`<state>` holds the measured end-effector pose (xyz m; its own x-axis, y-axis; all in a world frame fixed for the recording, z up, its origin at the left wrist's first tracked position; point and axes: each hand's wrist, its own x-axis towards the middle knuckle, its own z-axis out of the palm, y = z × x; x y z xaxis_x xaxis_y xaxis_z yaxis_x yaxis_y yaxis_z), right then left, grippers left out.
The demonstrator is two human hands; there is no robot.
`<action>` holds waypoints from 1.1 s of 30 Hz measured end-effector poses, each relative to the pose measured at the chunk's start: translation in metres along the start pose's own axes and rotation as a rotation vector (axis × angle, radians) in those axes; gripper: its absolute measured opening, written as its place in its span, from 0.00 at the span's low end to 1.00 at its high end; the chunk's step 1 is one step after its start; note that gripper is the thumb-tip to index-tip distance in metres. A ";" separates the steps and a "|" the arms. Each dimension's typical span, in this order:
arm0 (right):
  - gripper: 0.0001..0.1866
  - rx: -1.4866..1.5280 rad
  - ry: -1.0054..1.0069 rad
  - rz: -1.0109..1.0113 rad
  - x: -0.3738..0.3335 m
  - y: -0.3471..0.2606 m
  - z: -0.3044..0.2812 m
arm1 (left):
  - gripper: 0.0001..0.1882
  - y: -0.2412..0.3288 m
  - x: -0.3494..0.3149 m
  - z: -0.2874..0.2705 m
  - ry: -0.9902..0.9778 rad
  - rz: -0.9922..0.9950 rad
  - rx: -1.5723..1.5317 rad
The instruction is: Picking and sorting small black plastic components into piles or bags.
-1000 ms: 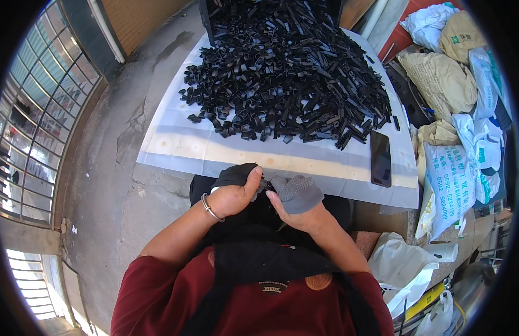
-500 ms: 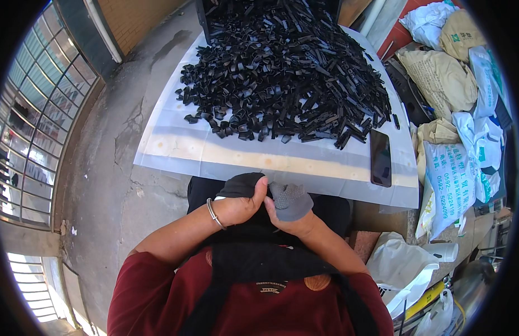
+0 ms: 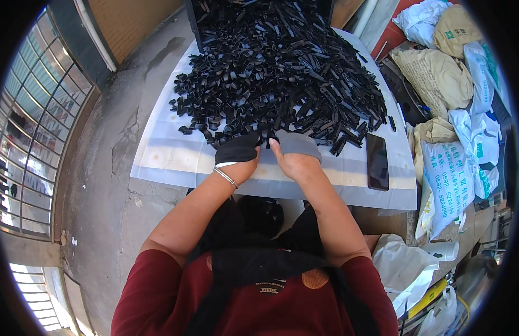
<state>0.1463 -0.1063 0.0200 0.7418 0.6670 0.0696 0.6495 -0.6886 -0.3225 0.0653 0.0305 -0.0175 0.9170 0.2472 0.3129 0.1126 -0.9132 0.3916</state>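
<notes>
A large heap of small black plastic pieces, some short and curved, some long and narrow, spreads over a white-covered table. At its near edge my left hand, wearing a black finger cover and a bangle, reaches into the pieces. Beside it, a narrow gap away, is my right hand in a grey finger cover, its thumb pointing toward the left hand. Both hands touch or nearly touch the front pieces. Their fingertips are hidden by the covers and the dark parts, so whatever they grasp does not show.
A dark phone lies at the table's right side. Below the near edge, between my legs, stands a pale container with black contents. Stuffed sacks crowd the right, and a white plastic bag lies nearer. A barred window is left.
Both hands have moved forward from above my lap to the near edge of the heap and have come apart slightly. The container between my legs has come into view.
</notes>
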 end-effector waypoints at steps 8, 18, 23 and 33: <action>0.12 -0.044 0.106 -0.159 -0.023 0.019 0.010 | 0.12 -0.005 -0.013 0.001 0.019 0.098 0.041; 0.13 0.135 0.220 -0.368 -0.042 0.023 0.016 | 0.14 -0.010 -0.046 -0.017 0.044 -0.080 -0.165; 0.13 0.052 0.016 -0.250 -0.029 0.003 0.007 | 0.14 -0.003 -0.065 -0.015 -0.017 -0.120 -0.221; 0.16 0.176 0.193 -0.631 -0.061 -0.010 0.012 | 0.43 -0.021 -0.075 0.012 -0.476 -0.689 -1.017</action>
<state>0.0929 -0.1365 0.0076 0.2568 0.8518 0.4566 0.9427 -0.1167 -0.3126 -0.0014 0.0270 -0.0600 0.8554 0.2328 -0.4627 0.4635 0.0549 0.8844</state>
